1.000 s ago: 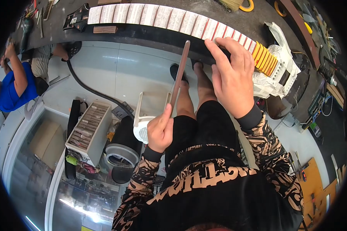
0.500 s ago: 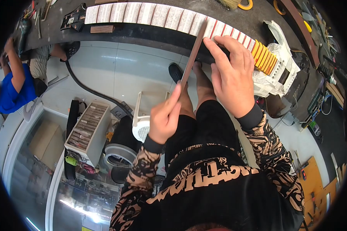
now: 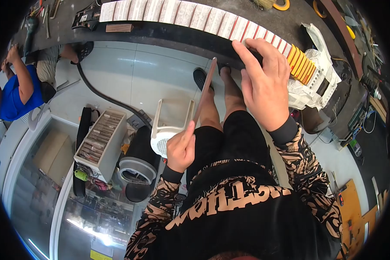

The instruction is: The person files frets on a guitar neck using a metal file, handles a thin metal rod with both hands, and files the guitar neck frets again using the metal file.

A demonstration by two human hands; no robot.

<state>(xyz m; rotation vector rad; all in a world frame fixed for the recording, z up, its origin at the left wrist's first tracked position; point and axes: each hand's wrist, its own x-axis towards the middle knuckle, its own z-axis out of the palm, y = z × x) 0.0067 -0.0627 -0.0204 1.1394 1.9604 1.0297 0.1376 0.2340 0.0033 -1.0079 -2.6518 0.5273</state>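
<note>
My left hand is closed around the lower end of a long thin brown stick, whose tip points up, short of the workbench edge. The guitar neck lies across the bench, covered with whitish tape between its frets, with yellow strips near the body. White paper and tape cover part of the guitar body. My right hand rests at the neck's near edge with fingers bent and apart, and I see nothing in it. The black headstock is at the neck's left end.
A wooden block lies on the workbench below the neck. At far left sits a person in blue. Below are a white stool, a box of packets, a bin and a glass case.
The stick first rose onto the neck beside my right hand, then came back down and left with my left hand. My right hand has barely shifted.
</note>
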